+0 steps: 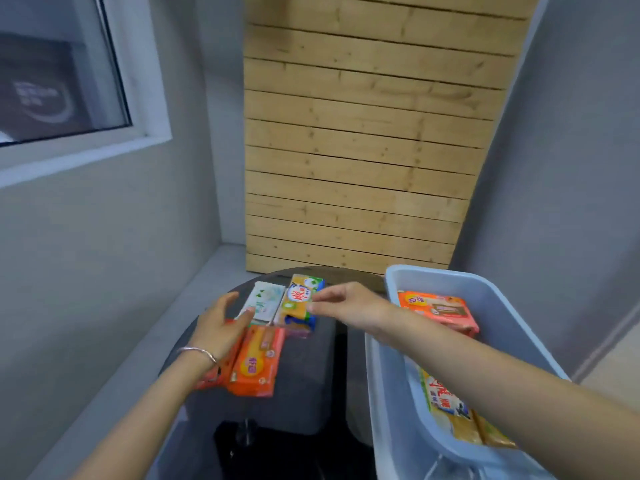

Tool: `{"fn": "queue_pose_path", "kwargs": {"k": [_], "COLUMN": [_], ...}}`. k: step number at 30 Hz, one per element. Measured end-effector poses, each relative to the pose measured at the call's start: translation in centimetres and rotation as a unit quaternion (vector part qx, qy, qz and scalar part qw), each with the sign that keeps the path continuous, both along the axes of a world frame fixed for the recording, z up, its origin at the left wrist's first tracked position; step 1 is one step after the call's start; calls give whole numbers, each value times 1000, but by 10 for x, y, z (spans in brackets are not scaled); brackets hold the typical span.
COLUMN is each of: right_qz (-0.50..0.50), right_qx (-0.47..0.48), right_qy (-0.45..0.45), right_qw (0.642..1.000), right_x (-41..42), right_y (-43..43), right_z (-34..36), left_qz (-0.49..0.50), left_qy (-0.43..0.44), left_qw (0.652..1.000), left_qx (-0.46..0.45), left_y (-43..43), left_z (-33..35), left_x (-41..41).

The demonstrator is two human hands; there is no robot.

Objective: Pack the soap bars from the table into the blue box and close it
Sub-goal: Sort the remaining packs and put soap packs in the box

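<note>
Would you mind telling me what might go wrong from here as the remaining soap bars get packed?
1. The right hand touches only the edge of the yellow soap bar, so a thin pinch might slip.
2. The left hand hovers over the orange soap bars, near the round table's rim, and could nudge one off.
3. The right forearm crosses the blue box's rim and may bump it.

A wall of pale wooden planks (363,150) stands straight ahead between grey walls (104,237). A white-framed window (69,81) sits upper left. A silver bracelet (199,351) circles one wrist.
</note>
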State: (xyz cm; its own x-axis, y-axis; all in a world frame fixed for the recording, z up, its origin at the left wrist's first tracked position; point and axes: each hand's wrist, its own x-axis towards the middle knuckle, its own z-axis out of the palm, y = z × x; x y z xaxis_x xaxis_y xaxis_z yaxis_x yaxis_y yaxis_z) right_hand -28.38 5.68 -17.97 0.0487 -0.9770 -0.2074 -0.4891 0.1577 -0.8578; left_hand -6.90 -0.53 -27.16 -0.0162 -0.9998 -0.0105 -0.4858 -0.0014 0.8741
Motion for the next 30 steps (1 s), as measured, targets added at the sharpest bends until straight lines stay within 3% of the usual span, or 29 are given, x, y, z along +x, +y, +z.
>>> {"fn": "queue_pose_path", "kwargs": {"k": [4, 8, 14, 17, 20, 23, 30], "right_qz": [51, 17, -4, 12, 32, 42, 60], "right_qx": [127, 214, 253, 260, 206, 102, -72], "right_qy": [45, 20, -48, -35, 9, -10, -84], "right_qw": [990, 976, 966, 965, 978, 994, 992], "right_x": [45, 68, 77, 75, 76, 65, -9], "right_y": [-10, -17, -19, -17, -16, -16, 1], "right_z": [-29, -51, -69, -66, -51, -22, 39], "left_qz": [31, 2, -4, -5, 26, 16, -161], "left_qy": [-110, -152, 75, 127, 179, 226, 220], "left_qw": [990, 983, 996, 992, 983, 974, 962], "left_qx": [89, 102, 53, 28, 29, 16, -8], "left_y": [7, 13, 20, 21, 23, 23, 34], "left_z": [-17, -32, -38, -31, -14, 18, 93], "left_x": [30, 43, 48, 47, 45, 40, -10]}}
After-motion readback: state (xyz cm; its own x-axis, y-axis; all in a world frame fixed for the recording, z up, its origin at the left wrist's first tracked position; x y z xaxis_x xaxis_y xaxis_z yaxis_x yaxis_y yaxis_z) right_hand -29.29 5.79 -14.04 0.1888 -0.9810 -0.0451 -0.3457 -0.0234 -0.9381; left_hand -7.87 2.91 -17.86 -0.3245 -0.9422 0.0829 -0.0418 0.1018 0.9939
